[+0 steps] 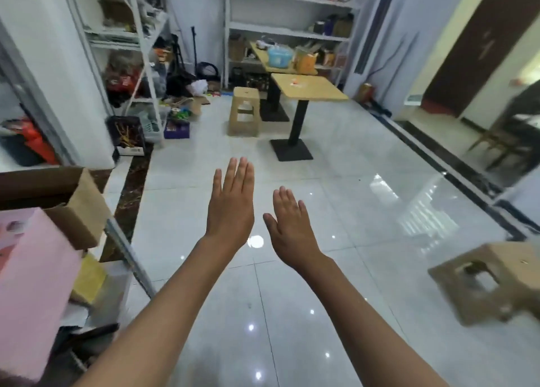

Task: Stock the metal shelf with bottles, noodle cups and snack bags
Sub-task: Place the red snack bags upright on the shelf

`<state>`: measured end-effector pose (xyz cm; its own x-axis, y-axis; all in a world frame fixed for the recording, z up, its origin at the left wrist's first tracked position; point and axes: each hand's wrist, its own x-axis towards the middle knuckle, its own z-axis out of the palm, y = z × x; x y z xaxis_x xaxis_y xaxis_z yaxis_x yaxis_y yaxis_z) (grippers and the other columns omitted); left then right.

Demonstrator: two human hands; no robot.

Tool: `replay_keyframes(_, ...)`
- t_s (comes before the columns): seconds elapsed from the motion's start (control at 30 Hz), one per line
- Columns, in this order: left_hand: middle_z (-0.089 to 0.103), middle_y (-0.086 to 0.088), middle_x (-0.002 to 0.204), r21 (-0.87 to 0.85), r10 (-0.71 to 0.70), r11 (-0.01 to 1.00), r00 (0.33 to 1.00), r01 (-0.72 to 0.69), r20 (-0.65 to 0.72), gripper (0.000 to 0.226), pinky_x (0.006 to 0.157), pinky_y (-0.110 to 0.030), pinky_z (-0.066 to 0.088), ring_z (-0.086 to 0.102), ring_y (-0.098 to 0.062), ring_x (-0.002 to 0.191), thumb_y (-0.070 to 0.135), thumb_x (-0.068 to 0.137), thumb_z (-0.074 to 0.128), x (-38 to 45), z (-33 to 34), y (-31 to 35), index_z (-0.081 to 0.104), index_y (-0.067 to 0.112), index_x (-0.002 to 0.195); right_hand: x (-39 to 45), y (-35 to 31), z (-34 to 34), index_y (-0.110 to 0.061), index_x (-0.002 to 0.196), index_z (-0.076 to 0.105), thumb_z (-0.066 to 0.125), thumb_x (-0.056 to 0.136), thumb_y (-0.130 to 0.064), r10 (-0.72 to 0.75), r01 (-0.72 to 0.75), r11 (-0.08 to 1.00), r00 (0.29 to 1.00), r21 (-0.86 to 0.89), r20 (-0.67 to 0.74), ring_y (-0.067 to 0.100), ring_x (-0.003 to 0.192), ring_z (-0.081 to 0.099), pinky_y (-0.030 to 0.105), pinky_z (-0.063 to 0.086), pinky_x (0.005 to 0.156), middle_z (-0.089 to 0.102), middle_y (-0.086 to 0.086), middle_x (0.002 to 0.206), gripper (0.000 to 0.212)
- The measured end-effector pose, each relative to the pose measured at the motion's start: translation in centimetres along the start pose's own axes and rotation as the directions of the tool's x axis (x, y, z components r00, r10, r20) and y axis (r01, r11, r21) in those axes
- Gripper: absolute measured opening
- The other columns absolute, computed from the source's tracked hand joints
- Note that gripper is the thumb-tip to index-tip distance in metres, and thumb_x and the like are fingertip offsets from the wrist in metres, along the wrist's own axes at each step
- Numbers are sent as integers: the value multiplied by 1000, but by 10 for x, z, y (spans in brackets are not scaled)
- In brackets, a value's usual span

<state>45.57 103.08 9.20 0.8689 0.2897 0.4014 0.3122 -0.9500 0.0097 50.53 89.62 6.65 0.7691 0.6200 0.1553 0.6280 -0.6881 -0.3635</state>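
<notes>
Seemingly nothing is in hand yet: the left hand and right hand hover flat over the floor, fingers straight and empty, the shelf well ahead, no bottles or cups identifiable.

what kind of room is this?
Probably a storeroom or back room of a small shop or eatery: white metal shelving crammed with goods, open cardboard boxes at left, two wooden tables and stools on a glossy tiled floor. Both hands are open and empty.
</notes>
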Motion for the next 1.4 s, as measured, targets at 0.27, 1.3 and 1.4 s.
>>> replay_keyframes(0.27, -14, -10, 163, -152, 398, 912, 911, -381, 108, 73, 122, -46, -2, -16, -27, 149, 6, 98, 36, -10, 27, 212, -11, 8, 154, -135, 162, -70, -12, 157, 6, 24, 107, -32, 382, -383, 923, 915, 21, -129, 14, 152, -5, 30, -8, 120, 1, 2, 165, 56)
replay_keyframes(1.3, 7, -1, 164, -756, 865, 384, 492, -530, 95, 52, 122, -37, 11, -5, -15, 151, 17, 105, 25, -199, 23, 872, 12, 12, 156, -586, 685, -276, -19, 113, 60, 60, 86, -14, 918, -859, 204, 1, 469, -396, 23, 108, 54, 44, 48, 94, 60, -1, 112, 27)
replay_keyframes(1.4, 7, 0, 164, -766, 862, 402, 490, -502, 131, 53, 122, -36, 11, -5, -15, 151, 19, 105, 26, -191, 35, 882, 11, 12, 156, -592, 721, -271, -16, 136, 49, 57, 90, -14, 944, -925, 130, 5, 356, -330, 28, 132, 41, 42, 31, 113, 49, 8, 141, 46)
